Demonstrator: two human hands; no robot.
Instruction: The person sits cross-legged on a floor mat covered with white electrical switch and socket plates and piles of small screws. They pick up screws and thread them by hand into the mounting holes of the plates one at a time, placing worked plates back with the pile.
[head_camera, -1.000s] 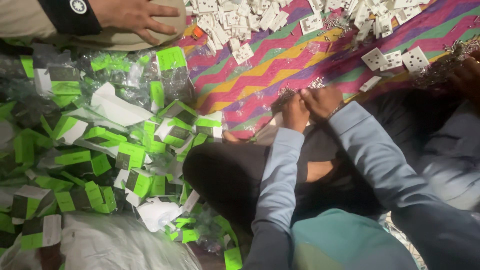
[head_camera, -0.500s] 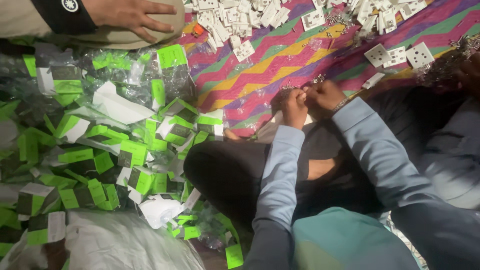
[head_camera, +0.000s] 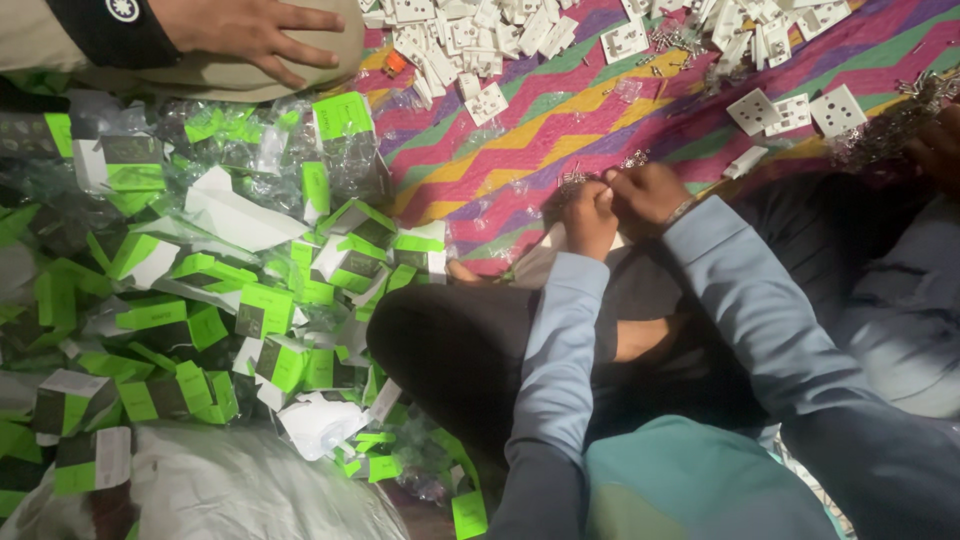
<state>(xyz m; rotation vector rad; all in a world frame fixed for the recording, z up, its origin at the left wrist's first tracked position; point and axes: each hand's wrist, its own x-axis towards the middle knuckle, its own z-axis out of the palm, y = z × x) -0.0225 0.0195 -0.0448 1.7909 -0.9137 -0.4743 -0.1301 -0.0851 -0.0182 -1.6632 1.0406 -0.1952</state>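
Centrally, the left hand (head_camera: 588, 215) and the right hand (head_camera: 648, 192) meet over the lap, fingers curled narrow and pressed together around a small white plastic part (head_camera: 545, 262), most of which the fingers hide; what exactly each hand grips cannot be told. Just beyond the knuckles lies a striped woven mat in pink, purple, yellow and green (head_camera: 520, 140), with small metal screws (head_camera: 575, 178) scattered close to the left hand. Further ahead of the hands, white square plastic socket plates (head_camera: 470, 40) lie in a loose heap, and three more (head_camera: 795, 112) lie beyond the right hand. Left of the left hand spreads a pile of green-and-white cardboard packets in clear plastic bags (head_camera: 200, 300). At the far left corner, another person's hand (head_camera: 250, 30) rests flat on a beige surface.
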